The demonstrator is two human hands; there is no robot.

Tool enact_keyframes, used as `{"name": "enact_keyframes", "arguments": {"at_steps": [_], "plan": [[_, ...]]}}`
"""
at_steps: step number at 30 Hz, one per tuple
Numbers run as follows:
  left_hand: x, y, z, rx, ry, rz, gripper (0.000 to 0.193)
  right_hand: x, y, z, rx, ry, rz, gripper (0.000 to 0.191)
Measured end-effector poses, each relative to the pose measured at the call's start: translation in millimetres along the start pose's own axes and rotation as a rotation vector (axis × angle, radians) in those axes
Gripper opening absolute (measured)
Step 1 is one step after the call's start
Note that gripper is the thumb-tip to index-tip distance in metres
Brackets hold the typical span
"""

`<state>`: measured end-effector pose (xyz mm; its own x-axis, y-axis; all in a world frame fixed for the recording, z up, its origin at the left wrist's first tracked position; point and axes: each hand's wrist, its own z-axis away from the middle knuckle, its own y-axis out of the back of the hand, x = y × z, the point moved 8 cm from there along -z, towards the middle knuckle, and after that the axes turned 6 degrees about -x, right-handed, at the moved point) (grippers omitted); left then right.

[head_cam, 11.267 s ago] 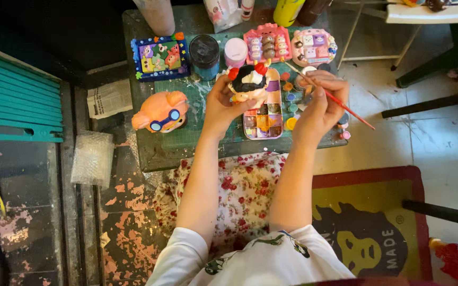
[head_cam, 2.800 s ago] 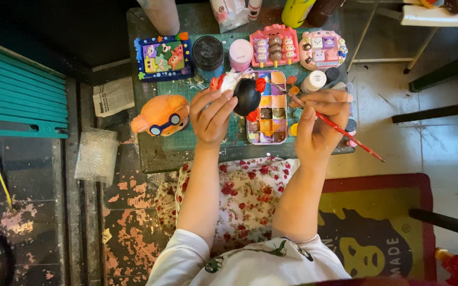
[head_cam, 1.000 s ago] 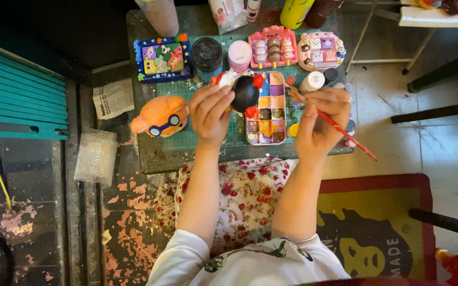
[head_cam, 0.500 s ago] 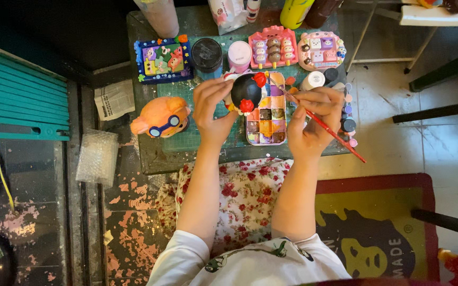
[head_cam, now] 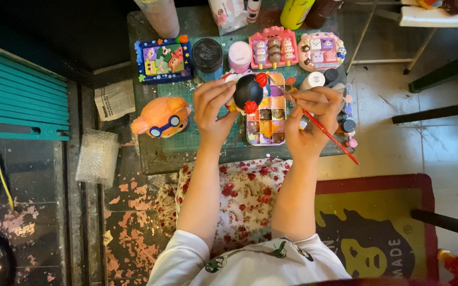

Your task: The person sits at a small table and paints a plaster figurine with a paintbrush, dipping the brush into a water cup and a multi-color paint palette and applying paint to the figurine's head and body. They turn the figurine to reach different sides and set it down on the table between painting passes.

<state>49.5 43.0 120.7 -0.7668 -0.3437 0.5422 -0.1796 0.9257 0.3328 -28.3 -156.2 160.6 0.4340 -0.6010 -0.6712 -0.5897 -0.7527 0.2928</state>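
Observation:
My left hand [head_cam: 213, 108] holds a small figurine [head_cam: 248, 91] with a black head and red bobbles, lifted over the low table [head_cam: 160, 153]. My right hand [head_cam: 309, 119] grips a thin red paintbrush [head_cam: 322, 127], whose tip points at the figurine's right side. Under the figurine lies a paint palette [head_cam: 267, 119] with many coloured wells.
An orange figurine with blue glasses [head_cam: 161, 117] lies at the table's left. At the back stand a blue painted frame [head_cam: 160, 58], a black-lidded jar [head_cam: 207, 54], a pink jar [head_cam: 239, 54], two pink painted pieces [head_cam: 273, 46] and small paint pots [head_cam: 347, 125]. Bubble wrap [head_cam: 97, 157] lies on the floor.
My left hand has turned and raised the figurine slightly. My right hand has brought the brush tip up to it from the right.

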Motion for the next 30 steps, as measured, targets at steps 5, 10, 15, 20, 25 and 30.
{"name": "enact_keyframes", "arguments": {"at_steps": [5, 10, 15, 20, 25, 30], "plan": [[0.7, -1.1, 0.3, -0.004, -0.009, -0.021, 0.057, -4.0, 1.3, -2.2, -0.006, 0.018, 0.088, 0.016], [1.4, -1.1, 0.9, 0.009, -0.012, -0.026, 0.056, -4.5, 3.2, -2.5, 0.015, 0.021, 0.083, 0.015], [-0.2, -0.6, 0.7, 0.011, -0.011, -0.021, 0.057, -2.1, 3.0, -2.2, 0.013, 0.001, 0.038, 0.014], [0.1, -0.5, 1.0, 0.01, -0.011, -0.024, 0.057, -4.0, 0.4, -1.6, -0.013, 0.019, 0.059, 0.015], [0.9, -0.5, 0.6, 0.01, -0.022, -0.014, 0.058, -3.0, 1.8, -2.0, 0.009, 0.012, 0.023, 0.014], [0.0, -0.5, 0.8, 0.009, -0.021, -0.016, 0.059, -6.8, -1.2, -2.5, -0.028, 0.052, 0.117, 0.017]]}}
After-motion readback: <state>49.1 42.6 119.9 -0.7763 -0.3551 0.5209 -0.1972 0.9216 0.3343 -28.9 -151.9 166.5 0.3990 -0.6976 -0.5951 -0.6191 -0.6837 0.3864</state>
